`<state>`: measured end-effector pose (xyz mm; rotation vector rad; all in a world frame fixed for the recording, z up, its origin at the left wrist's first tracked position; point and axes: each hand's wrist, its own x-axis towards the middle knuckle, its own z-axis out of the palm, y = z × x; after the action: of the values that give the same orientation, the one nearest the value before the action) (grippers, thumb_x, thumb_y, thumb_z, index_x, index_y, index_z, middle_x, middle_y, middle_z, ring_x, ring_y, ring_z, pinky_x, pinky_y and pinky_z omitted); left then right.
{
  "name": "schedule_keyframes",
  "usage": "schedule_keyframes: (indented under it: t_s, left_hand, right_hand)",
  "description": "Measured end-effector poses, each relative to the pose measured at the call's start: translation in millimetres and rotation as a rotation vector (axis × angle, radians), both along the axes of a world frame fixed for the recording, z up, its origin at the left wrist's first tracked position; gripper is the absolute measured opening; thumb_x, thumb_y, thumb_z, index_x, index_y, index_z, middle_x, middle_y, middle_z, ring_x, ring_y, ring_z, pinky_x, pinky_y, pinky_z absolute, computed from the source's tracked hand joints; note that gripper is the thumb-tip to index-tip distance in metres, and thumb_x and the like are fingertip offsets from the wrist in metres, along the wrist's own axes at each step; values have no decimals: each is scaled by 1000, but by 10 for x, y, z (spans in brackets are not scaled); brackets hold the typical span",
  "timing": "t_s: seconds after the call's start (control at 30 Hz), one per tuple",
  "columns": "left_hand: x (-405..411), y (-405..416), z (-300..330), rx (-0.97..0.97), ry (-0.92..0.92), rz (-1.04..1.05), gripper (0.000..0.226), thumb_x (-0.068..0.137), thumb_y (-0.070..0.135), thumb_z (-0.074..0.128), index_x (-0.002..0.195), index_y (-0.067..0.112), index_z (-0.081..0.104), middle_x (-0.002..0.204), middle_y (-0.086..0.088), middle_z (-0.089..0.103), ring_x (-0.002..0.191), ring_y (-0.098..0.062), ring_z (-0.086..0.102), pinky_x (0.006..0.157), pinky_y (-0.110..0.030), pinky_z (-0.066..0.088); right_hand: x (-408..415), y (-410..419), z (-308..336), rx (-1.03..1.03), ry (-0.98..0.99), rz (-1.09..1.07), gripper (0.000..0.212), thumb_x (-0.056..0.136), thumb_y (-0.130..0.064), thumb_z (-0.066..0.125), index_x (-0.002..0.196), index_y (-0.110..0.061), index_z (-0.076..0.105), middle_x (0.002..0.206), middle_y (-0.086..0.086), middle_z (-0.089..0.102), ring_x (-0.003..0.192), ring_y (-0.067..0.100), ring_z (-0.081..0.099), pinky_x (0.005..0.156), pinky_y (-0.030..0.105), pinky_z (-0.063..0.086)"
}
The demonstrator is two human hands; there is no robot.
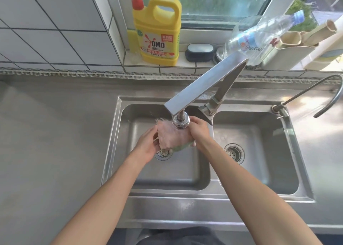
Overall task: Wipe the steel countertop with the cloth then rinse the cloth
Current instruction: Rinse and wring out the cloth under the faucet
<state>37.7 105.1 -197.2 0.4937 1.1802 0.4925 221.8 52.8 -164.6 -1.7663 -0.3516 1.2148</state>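
- The cloth is hanging at the centre of the frame, under the tap head, over the left basin.
- Its long axis is running left to right between the hands.
- The left hand is pinching its left edge; the right hand is gripping its right end, equally near.

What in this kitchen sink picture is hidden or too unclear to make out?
All in the head view:
- Left basin's drain: partly hidden by the cloth and left hand.
- Right hand: fingers hidden in the cloth and behind the faucet head.
- Water flow: blurred, only faint splashing.
- Small gooseneck tap: cut off at the right edge.
- Detergent bottle: small print unreadable.
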Motion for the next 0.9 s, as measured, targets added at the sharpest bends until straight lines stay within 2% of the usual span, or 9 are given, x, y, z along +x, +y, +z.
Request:
schedule_keyframes:
  t_s: [0.1, 0.17, 0.23, 0.33, 0.4, 0.53, 0.7, 0.83, 0.9]
  left_hand:
    - [158, 33, 23, -7, -26, -47, 32, 100, 44, 66, 108, 15, 78, 95, -7, 79, 78, -19, 77, 61, -35, 62]
    - [281, 51, 34, -28, -29, -91, 44, 96, 51, 68, 119, 14, 76, 111, -9, 80, 99, -27, 78, 79, -47, 64]
    - [409, 56, 38, -39, -14, -117, 52, 92, 49, 73, 127, 11, 73, 122, -12, 77, 114, -31, 73, 99, -51, 56]
    - [571, 14, 15, -59, 24, -137, 51, 92, 36, 73, 131, 4, 70, 127, -18, 74, 117, -33, 71, 104, -48, 50]
    - [640, -41, -24, -78, 42, -146, 46, 97, 30, 65, 132, 0, 68, 127, -19, 73, 120, -37, 69, 112, -54, 46]
    - [705, -157, -30, -106, 4, -141, 41, 104, 32, 55, 133, 5, 68, 128, -14, 73, 121, -30, 69, 114, -48, 48]
    - [618, -229, 5, -147, -18, -49, 39, 107, 34, 49, 126, 8, 71, 112, -8, 80, 99, -20, 76, 81, -33, 59]
    - [537, -193, -27, -129, 11, -14, 43, 109, 39, 46, 127, 9, 71, 116, -9, 79, 106, -23, 73, 84, -34, 58]
    - [512, -132, -14, -78, -7, -19, 42, 107, 38, 51, 128, 7, 70, 119, -10, 78, 109, -24, 73, 89, -35, 56]
  right_hand:
    - [101, -20, 41, 41, 19, -35, 14, 93, -29, 77, 98, -16, 80, 92, -2, 81, 81, 8, 73, 67, 23, 59]
    - [154, -45, 53, 27, 21, -35, 22, 91, -32, 79, 102, -13, 80, 96, 2, 81, 87, 13, 75, 72, 29, 60]
    - [198, -86, 77, -6, 45, -43, 27, 88, -38, 81, 101, -14, 80, 94, 2, 81, 90, 15, 77, 66, 30, 60]
    - [248, -169, 114, -12, 88, -94, 29, 87, -38, 81, 95, -10, 80, 93, 8, 81, 84, 20, 78, 55, 28, 57]
    - [261, -223, 140, 9, 108, -123, 24, 88, -33, 81, 86, -10, 76, 89, 10, 79, 76, 22, 74, 47, 23, 50]
    - [199, -304, 129, 50, 82, -146, 25, 91, -33, 79, 88, -10, 67, 80, 0, 71, 73, 14, 68, 60, 26, 54]
    - [125, -366, 16, 60, 55, -174, 25, 91, -34, 78, 84, -14, 65, 79, -1, 67, 73, 10, 64, 70, 26, 53]
    - [46, -346, -44, 103, 77, -163, 22, 94, -30, 74, 82, -16, 62, 66, -13, 66, 62, 2, 63, 55, 17, 50]
    - [8, -292, -44, 129, 78, -137, 18, 96, -25, 71, 82, -17, 63, 70, -10, 68, 64, 5, 64, 52, 17, 49]
